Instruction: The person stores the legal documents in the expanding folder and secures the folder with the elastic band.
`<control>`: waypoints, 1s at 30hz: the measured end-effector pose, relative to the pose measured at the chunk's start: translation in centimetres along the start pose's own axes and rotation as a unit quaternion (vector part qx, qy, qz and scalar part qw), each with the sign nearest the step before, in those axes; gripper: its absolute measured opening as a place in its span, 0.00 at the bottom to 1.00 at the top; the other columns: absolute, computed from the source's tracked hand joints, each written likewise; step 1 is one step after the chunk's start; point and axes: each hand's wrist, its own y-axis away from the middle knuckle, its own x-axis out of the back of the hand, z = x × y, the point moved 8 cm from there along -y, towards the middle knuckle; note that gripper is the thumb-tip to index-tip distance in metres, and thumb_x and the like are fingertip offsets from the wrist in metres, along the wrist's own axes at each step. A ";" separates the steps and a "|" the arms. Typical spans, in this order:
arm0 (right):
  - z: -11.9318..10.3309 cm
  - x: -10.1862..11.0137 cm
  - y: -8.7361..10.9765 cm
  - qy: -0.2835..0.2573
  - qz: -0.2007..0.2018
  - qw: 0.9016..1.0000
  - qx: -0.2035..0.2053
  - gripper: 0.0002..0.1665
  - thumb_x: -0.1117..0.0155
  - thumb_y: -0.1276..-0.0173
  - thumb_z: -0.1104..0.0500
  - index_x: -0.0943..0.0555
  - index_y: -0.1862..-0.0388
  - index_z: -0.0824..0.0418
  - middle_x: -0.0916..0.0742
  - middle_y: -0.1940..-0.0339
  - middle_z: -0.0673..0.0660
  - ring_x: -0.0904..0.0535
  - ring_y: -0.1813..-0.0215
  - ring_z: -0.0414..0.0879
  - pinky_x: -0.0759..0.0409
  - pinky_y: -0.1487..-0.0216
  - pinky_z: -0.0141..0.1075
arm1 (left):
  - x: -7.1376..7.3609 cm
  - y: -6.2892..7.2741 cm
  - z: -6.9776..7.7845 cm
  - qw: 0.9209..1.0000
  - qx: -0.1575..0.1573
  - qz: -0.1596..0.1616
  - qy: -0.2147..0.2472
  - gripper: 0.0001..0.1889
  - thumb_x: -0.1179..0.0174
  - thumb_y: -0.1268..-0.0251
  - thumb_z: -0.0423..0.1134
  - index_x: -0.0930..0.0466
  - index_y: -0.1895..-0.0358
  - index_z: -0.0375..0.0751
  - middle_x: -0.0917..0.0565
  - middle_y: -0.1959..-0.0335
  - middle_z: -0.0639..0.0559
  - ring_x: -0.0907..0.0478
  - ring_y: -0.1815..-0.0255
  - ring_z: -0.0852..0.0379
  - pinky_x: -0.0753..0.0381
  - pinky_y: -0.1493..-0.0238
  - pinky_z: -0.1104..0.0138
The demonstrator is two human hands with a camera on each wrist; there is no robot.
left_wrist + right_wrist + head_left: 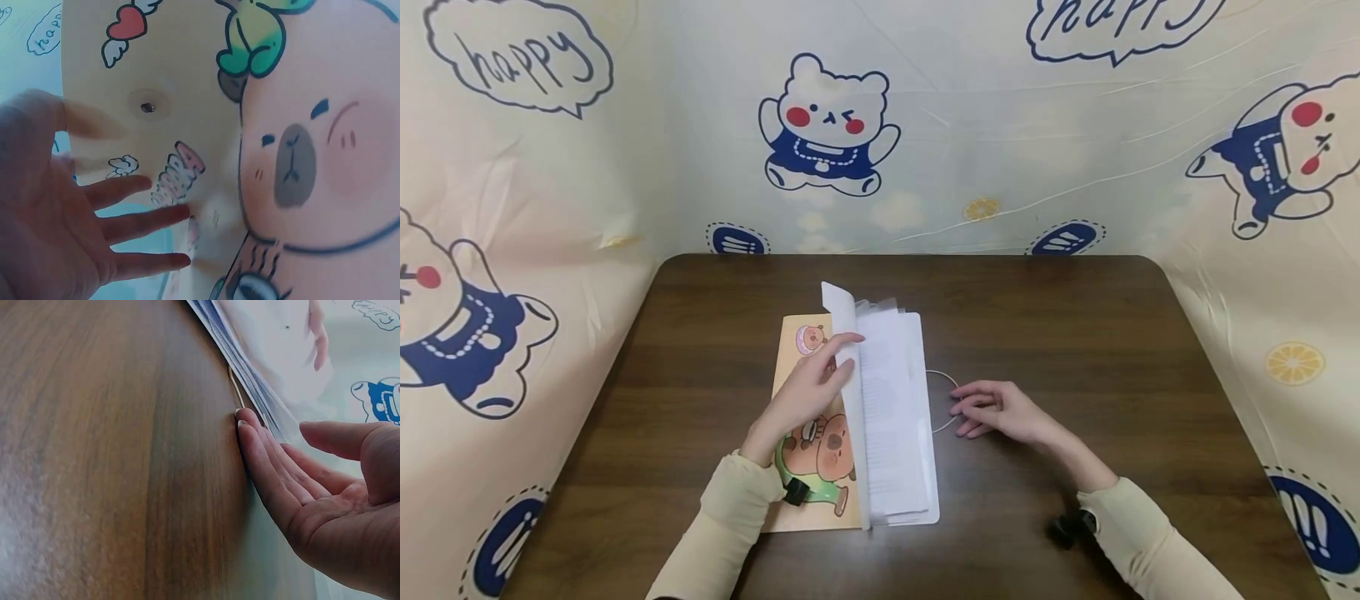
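Note:
A folder [820,508] with a cartoon capybara cover [350,181] lies on the table, its front cover partly lifted and curled back. White sheets and clear sleeves [891,400] show inside. My left hand [805,387] holds the cover's raised edge. In the left wrist view, several fingers [147,225] lie straight across the printed side, while the thumb side passes behind the edge. My right hand [1000,410] is beside the folder's right edge, its fingertips touching a thin elastic band [944,377] that loops out slackly. The right thumb [331,437] stands apart from the fingers.
A dark wooden table [1037,317] lies under the folder. Cloth with bear prints [827,125] hangs behind and on both sides. A small black device [1067,529] sits near the right wrist, and another [796,492] near the left wrist.

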 end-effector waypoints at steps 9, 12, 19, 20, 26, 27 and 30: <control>-0.3 -0.2 0.1 0.036 -0.001 0.999 0.018 0.25 0.43 0.17 0.73 0.30 0.27 0.86 0.16 0.40 0.87 0.05 0.54 0.47 0.05 0.49 0.41 | -1.8 -0.6 0.6 0.999 -0.029 0.027 -0.010 0.27 0.44 0.14 0.44 0.31 0.18 0.57 0.20 0.22 0.41 0.19 0.27 0.41 0.20 0.25 0.41; -0.5 -0.1 0.1 0.076 0.008 0.997 0.025 0.23 0.41 0.18 0.74 0.27 0.29 0.85 0.13 0.44 0.83 0.06 0.56 0.48 0.05 0.52 0.40 | -2.3 -0.8 0.7 0.999 -0.028 0.032 -0.014 0.28 0.44 0.14 0.46 0.32 0.17 0.59 0.32 0.13 0.44 0.29 0.16 0.41 0.29 0.16 0.39; -1.2 -0.4 0.1 0.234 0.037 0.971 0.044 0.14 0.34 0.20 0.68 0.14 0.41 0.73 0.07 0.67 0.62 0.12 0.68 0.44 0.11 0.67 0.34 | -3.2 -1.2 1.3 0.998 -0.006 0.030 -0.052 0.28 0.43 0.16 0.50 0.30 0.17 0.57 0.42 0.08 0.49 0.41 0.08 0.41 0.49 0.15 0.23; -1.3 -0.6 0.1 0.250 0.039 0.966 0.053 0.13 0.33 0.21 0.68 0.14 0.42 0.72 0.08 0.66 0.60 0.13 0.68 0.43 0.12 0.67 0.33 | -3.4 -1.3 1.4 0.998 -0.004 0.031 -0.056 0.28 0.43 0.16 0.50 0.29 0.18 0.57 0.42 0.08 0.50 0.42 0.08 0.41 0.50 0.16 0.22; -2.2 -1.3 0.4 0.329 0.069 0.935 0.111 0.10 0.30 0.24 0.70 0.11 0.47 0.66 0.08 0.57 0.57 0.17 0.63 0.35 0.15 0.60 0.29 | -3.8 -1.7 2.0 0.995 0.004 0.037 -0.088 0.29 0.41 0.19 0.52 0.28 0.19 0.58 0.40 0.09 0.46 0.41 0.09 0.36 0.48 0.18 0.20; -2.2 -1.4 0.4 0.337 0.074 0.931 0.121 0.10 0.29 0.25 0.70 0.10 0.48 0.65 0.08 0.56 0.57 0.17 0.62 0.34 0.15 0.59 0.29 | -3.9 -1.7 2.0 0.995 0.005 0.035 -0.096 0.30 0.41 0.19 0.53 0.28 0.19 0.59 0.40 0.09 0.46 0.40 0.09 0.36 0.48 0.18 0.20; -2.3 -1.6 0.7 0.356 0.084 0.918 0.153 0.08 0.28 0.26 0.70 0.10 0.51 0.63 0.08 0.56 0.55 0.19 0.61 0.32 0.15 0.60 0.29 | -4.2 -1.9 2.1 0.992 0.006 0.028 -0.120 0.31 0.41 0.21 0.56 0.29 0.18 0.63 0.40 0.09 0.45 0.41 0.09 0.36 0.50 0.17 0.20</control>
